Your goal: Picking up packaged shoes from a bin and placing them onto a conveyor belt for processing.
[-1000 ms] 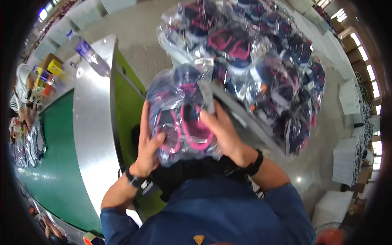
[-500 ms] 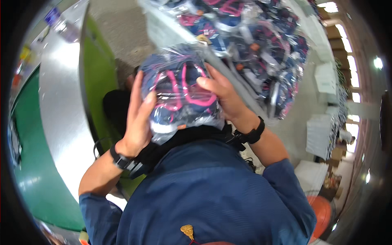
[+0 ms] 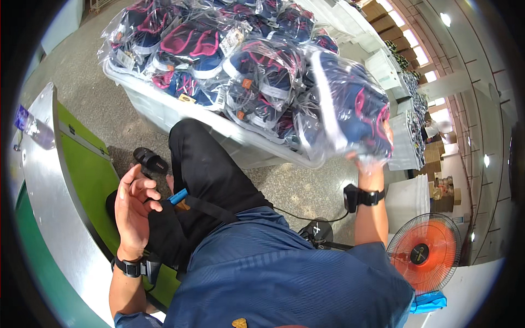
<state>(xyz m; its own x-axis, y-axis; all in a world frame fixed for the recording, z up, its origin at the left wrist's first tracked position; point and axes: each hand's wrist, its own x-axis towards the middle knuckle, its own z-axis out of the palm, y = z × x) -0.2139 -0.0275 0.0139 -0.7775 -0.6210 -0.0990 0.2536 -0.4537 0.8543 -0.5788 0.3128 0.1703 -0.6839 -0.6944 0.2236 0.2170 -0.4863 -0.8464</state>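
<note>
A pair of navy shoes with pink trim and white soles, in a clear plastic bag point(image 3: 353, 101), is held in my right hand point(image 3: 373, 164) at the right end of a white plastic bin point(image 3: 224, 121). The bag covers most of that hand's fingers. More bagged navy-and-pink shoes point(image 3: 191, 44) are heaped in the bin above its rim. My left hand point(image 3: 134, 210) is raised over my lap, holding nothing, with its fingers loosely curled and apart. Nearest to it are my dark trousers and a blue pen-like object point(image 3: 178, 197).
At the left stands a metal-topped table point(image 3: 65, 180) with a green panel and a plastic bottle point(image 3: 35, 128). An orange fan point(image 3: 421, 251) is at the lower right. Beyond the bin are white containers point(image 3: 383, 71). A black cable point(image 3: 317, 220) crosses the floor.
Both hands held the bagged shoes before me; now only the right does, farther right by the bin. My left hand has let go and moved left and down. The view has turned toward the bin.
</note>
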